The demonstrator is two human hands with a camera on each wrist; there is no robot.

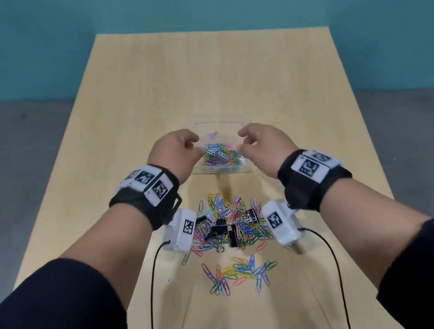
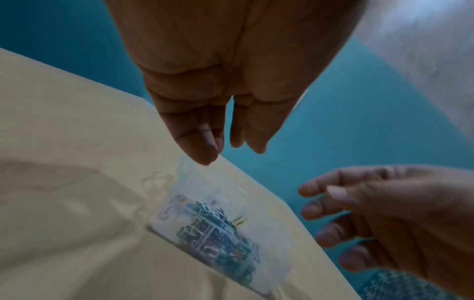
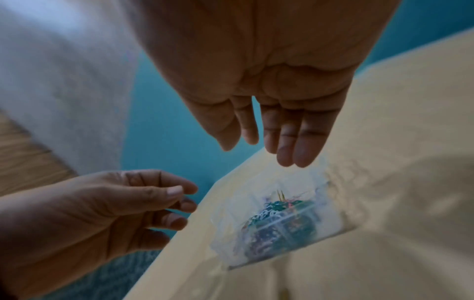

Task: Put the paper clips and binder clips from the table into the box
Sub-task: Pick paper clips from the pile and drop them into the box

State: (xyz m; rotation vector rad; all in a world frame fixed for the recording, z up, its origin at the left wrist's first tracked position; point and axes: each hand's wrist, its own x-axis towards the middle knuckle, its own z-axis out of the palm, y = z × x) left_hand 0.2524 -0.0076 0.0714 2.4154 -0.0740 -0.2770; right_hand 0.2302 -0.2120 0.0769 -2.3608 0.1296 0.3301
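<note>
A clear, glossy plastic box [image 1: 222, 170] sat on a pale, matt wood-grain table [image 1: 268, 80]. Coated wire paper clips [image 1: 241, 271] looked smooth; binder clips [image 1: 223, 229] were black.

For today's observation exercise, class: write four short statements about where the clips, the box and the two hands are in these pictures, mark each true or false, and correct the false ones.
1. The clear box already holds coloured paper clips. True.
2. All black binder clips are in the box. False: they lie in the pile on the table, nearer the person.
3. The left hand grips a binder clip. False: it holds nothing, fingers loose above the box.
4. The right hand is by the box's other side. True.
</note>
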